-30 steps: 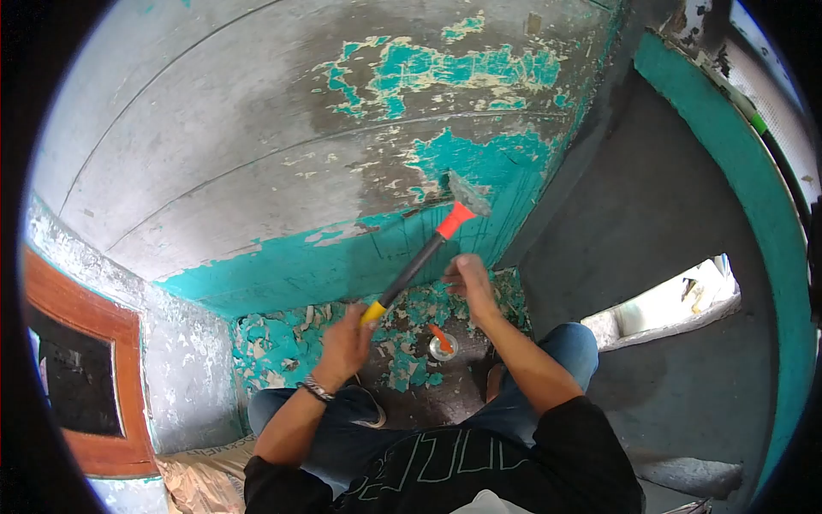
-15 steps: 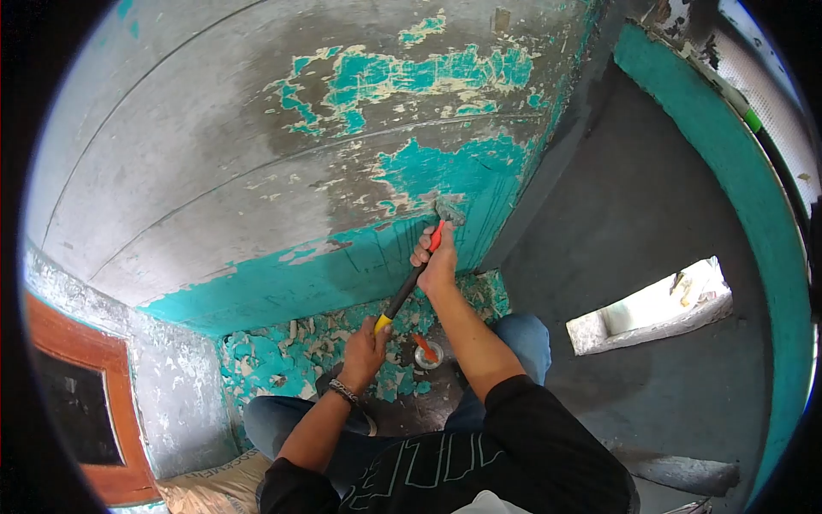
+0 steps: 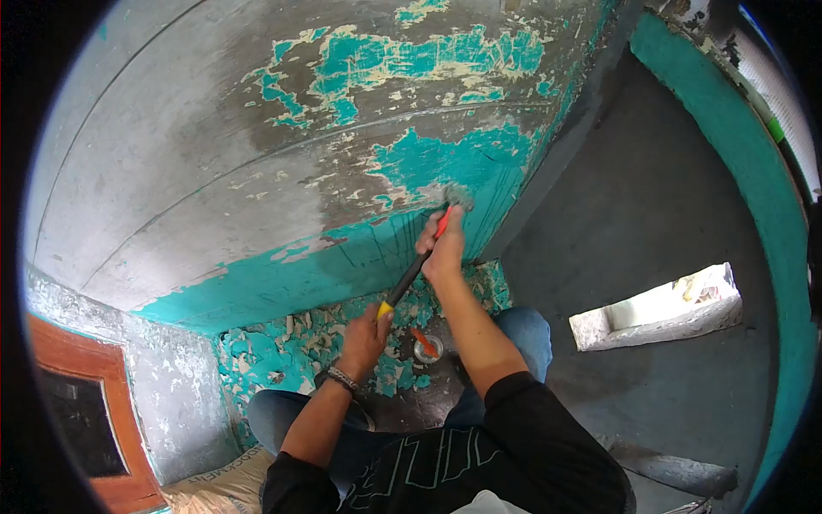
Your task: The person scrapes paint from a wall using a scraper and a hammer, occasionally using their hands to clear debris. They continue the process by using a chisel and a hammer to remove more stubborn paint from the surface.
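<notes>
Both my hands are closed around a long-handled scraper with a black shaft, a red part near the head and a yellow part lower down. My right hand grips the red upper part. Below it, my left hand wraps the yellow lower end. The scraper's head, partly blurred, meets the wall where turquoise paint borders bare grey. Peeled paint flakes cover the floor at the wall's foot. Between my knees stands a small round tin with an orange-handled tool in it.
On the right is a dark grey wall with a pale recessed opening. A brown-framed door or window is at the lower left, near a paper sack. Turquoise paint patches remain higher on the wall.
The scraper's head and my right hand have moved slightly up and to the right along the wall. Both hands keep their hold. The view has shifted a little.
</notes>
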The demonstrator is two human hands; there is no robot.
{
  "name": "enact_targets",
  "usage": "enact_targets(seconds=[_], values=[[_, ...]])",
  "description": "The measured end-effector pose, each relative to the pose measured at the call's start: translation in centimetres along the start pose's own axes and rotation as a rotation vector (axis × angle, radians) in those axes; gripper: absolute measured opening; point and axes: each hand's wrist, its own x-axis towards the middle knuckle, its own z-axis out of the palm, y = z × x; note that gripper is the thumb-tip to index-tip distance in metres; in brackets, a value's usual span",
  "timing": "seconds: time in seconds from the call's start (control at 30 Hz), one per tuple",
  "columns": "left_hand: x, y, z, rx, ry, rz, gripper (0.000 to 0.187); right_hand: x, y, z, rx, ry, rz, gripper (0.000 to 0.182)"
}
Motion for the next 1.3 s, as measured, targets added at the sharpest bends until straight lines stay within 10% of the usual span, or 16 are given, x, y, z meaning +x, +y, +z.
enact_targets(seconds=[1.3], values=[[-1.3,-0.7,-0.7,0.004,-0.017,-0.013,0.029,-0.5,0.3,0.8,0.018,-0.096,0.072,0.047]])
